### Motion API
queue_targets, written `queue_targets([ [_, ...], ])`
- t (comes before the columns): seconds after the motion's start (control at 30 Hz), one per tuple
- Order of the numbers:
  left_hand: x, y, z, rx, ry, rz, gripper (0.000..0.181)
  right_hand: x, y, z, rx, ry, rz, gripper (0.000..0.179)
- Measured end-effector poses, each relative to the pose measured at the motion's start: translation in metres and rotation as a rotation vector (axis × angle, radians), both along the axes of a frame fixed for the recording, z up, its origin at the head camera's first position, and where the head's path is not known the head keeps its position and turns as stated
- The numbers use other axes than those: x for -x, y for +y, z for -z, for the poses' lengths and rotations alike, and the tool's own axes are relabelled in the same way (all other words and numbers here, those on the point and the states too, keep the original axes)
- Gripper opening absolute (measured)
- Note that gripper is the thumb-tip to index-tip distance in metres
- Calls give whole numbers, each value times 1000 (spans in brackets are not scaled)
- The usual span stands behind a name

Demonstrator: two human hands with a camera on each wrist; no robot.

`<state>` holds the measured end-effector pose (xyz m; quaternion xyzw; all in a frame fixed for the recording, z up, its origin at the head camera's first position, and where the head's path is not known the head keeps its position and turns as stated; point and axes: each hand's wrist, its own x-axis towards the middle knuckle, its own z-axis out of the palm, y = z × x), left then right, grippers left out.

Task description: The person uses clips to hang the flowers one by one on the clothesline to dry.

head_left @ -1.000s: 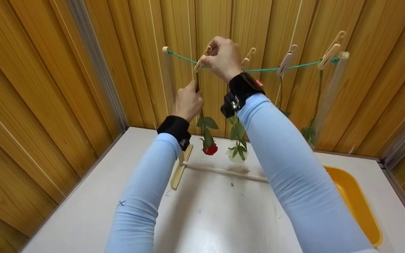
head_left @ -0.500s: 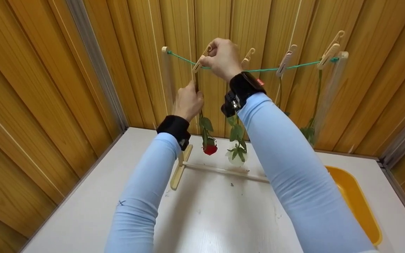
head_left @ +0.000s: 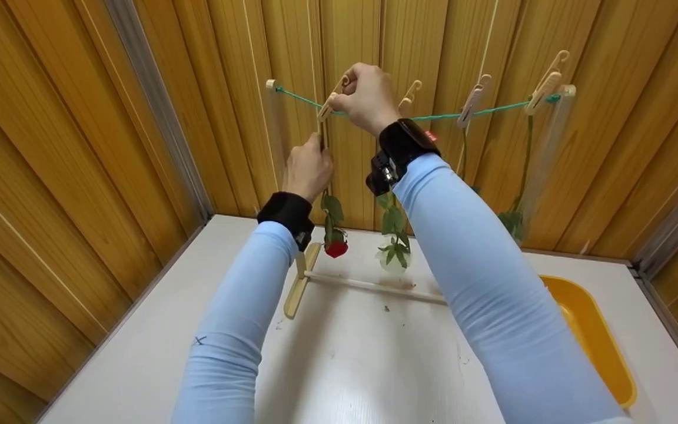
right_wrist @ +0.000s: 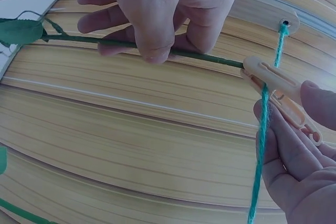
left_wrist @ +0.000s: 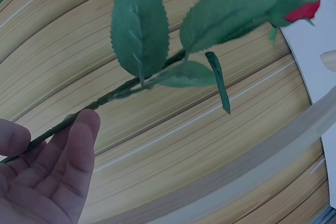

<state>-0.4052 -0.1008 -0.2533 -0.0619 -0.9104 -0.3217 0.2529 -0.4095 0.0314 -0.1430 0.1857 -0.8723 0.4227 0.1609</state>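
A red rose [head_left: 336,248] hangs head down at the left of the green line, its leafy stem [left_wrist: 113,94] pinched by my left hand [head_left: 309,168]. In the right wrist view the stem's end sits at the tip of a beige clothespin [right_wrist: 278,80], which straddles the green cord [right_wrist: 260,156]. My right hand [head_left: 368,97] pinches that clothespin between thumb and fingers, just above my left hand. The left wrist view shows the thumb and fingertips closed round the bare stem below the green leaves [left_wrist: 139,30].
Other clothespins, such as the pale one [head_left: 473,103], hold upside-down flowers farther right, including a white rose [head_left: 395,259]. The line runs between two posts on a wooden stand, whose foot [head_left: 302,282] rests on the white table [head_left: 351,365]. A yellow tray [head_left: 601,335] stands at right.
The rose has swung slightly left with my left hand. The whole head view has shifted a little; both hands keep their grip on stem and clothespin.
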Motion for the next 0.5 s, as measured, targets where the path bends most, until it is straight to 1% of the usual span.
queue_targets([
  [0.27,0,0,1,2,1,-2,27,-1,0,1,1,1,2,32],
  [0.4,-1,1,3,1,-20,0,30,-1,1,2,6,-3,-24,38],
  [0.5,-2,2,4,-5,-29,14,31,-1,2,2,-4,-8,-36,41],
])
